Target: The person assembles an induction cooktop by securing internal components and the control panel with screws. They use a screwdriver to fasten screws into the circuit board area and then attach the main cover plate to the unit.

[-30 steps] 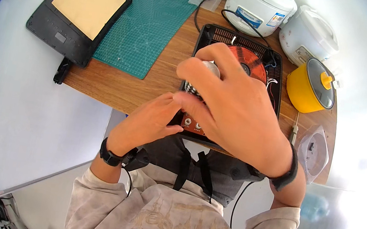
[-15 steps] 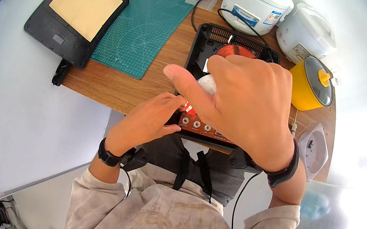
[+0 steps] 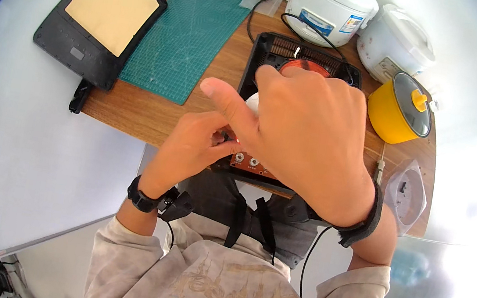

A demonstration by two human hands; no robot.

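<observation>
An opened black appliance housing (image 3: pixel 254 59), likely an induction cooker base, lies at the table's front edge. Inside are a reddish-brown coil (image 3: pixel 306 66) and a brown circuit board (image 3: pixel 246 161) with round metal parts along its near edge. My right hand (image 3: pixel 308 135) is closed above the housing, thumb pointing left, covering much of it. A white rounded thing (image 3: pixel 253 102) shows between its thumb and fingers; its kind is hidden. At the housing's left edge my left hand (image 3: pixel 193 139) has thumb and fingers drawn together beside the board. What they pinch is not visible.
A black cover panel (image 3: pixel 74 53) with a cream sheet leans at the left, beside a green cutting mat (image 3: pixel 187 36). Two white rice cookers (image 3: pixel 327 8) stand behind, a yellow pot (image 3: pixel 389 113) at right. A clear dish (image 3: pixel 405 195) with small dark pieces sits near the right edge.
My right hand has shifted slightly left and lower over the housing. My left thumb and fingers have closed toward each other at the housing's edge.
</observation>
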